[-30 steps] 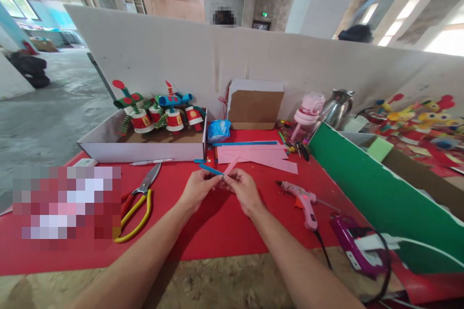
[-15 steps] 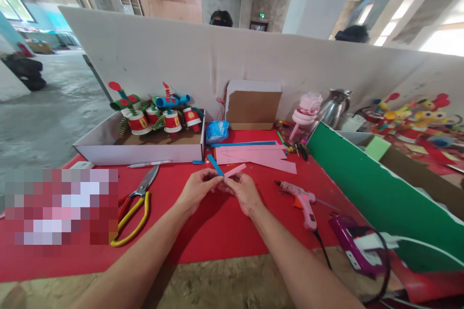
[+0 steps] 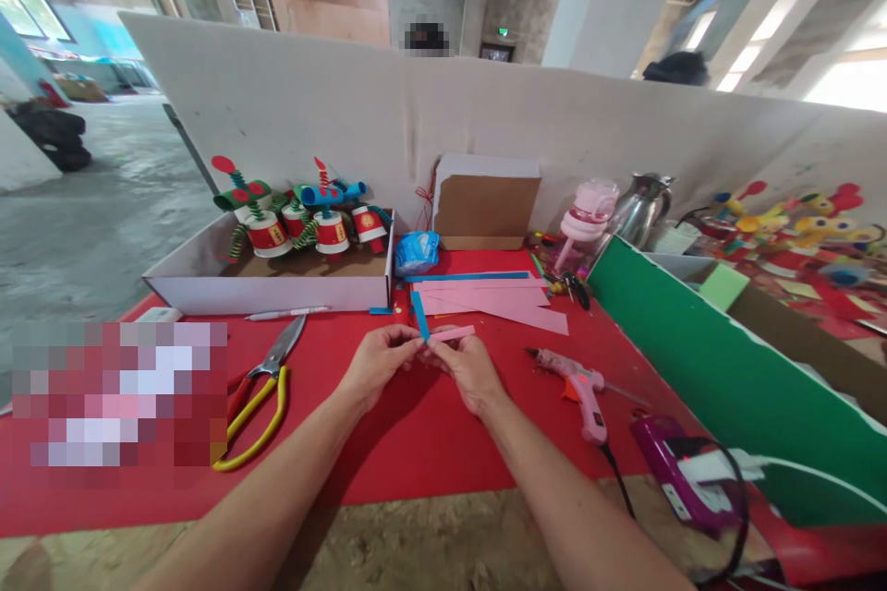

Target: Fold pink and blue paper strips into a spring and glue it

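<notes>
Pinched between my two hands are a blue paper strip (image 3: pixel 419 312) and a pink paper strip (image 3: pixel 457 332), meeting at my fingertips. My left hand (image 3: pixel 383 360) grips the joined end from the left. Opposite it, my right hand (image 3: pixel 463 367) closes on the same spot. The blue strip points up and away; the pink one slants to the right. My fingers partly hide where the strips cross. Just beyond the hands lie pink paper sheets (image 3: pixel 485 300) and a longer blue strip (image 3: pixel 478 276).
Scissors (image 3: pixel 267 379) with yellow and red handles lie left. A pink glue gun (image 3: pixel 578 383) and a purple power strip (image 3: pixel 683 471) lie right. Paper-cup figures (image 3: pixel 325 226) sit in a white box (image 3: pixel 270 294); a green box (image 3: pixel 735 369) borders the right.
The blue strip has swung from leaning left to nearly upright. The pink strip has tipped lower toward the right. Both hands stay at nearly the same place.
</notes>
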`<control>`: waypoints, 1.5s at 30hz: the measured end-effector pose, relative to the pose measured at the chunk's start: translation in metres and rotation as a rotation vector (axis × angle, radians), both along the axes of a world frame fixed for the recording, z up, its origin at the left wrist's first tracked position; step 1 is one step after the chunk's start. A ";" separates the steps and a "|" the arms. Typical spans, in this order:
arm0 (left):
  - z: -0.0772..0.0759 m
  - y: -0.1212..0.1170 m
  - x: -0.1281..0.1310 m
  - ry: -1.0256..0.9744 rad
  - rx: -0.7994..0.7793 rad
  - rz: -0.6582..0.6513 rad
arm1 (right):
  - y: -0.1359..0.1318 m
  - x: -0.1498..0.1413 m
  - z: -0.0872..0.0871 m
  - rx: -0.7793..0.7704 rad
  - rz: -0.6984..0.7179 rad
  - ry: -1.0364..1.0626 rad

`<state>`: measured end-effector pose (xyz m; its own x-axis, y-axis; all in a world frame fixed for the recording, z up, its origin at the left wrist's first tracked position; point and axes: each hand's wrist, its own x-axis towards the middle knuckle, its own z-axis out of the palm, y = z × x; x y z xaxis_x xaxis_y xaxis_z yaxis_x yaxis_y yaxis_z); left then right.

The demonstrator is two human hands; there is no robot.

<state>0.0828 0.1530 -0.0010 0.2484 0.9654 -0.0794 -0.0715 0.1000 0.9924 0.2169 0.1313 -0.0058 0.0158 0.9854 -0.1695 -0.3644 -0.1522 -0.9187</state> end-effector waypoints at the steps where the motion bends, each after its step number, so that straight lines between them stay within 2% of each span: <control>1: 0.000 0.000 0.000 -0.009 -0.002 -0.006 | 0.000 0.000 0.000 0.005 -0.006 0.006; 16: 0.000 -0.001 0.002 -0.046 -0.008 0.011 | -0.002 -0.003 0.000 0.022 -0.059 0.010; 21: -0.001 -0.001 0.002 -0.094 -0.041 0.019 | -0.001 -0.003 -0.002 0.014 -0.034 0.006; 28: 0.000 0.000 0.001 -0.039 -0.006 0.026 | 0.001 0.000 -0.009 0.068 -0.073 -0.143; 35: 0.002 -0.001 0.001 -0.066 0.002 0.103 | 0.003 0.004 -0.010 0.194 -0.041 -0.420; 39: 0.003 0.000 -0.001 -0.144 -0.052 0.105 | 0.004 0.007 -0.007 0.282 -0.065 -0.610; 45: 0.006 0.006 -0.007 -0.250 -0.070 0.225 | 0.003 0.010 0.004 0.361 -0.059 -0.671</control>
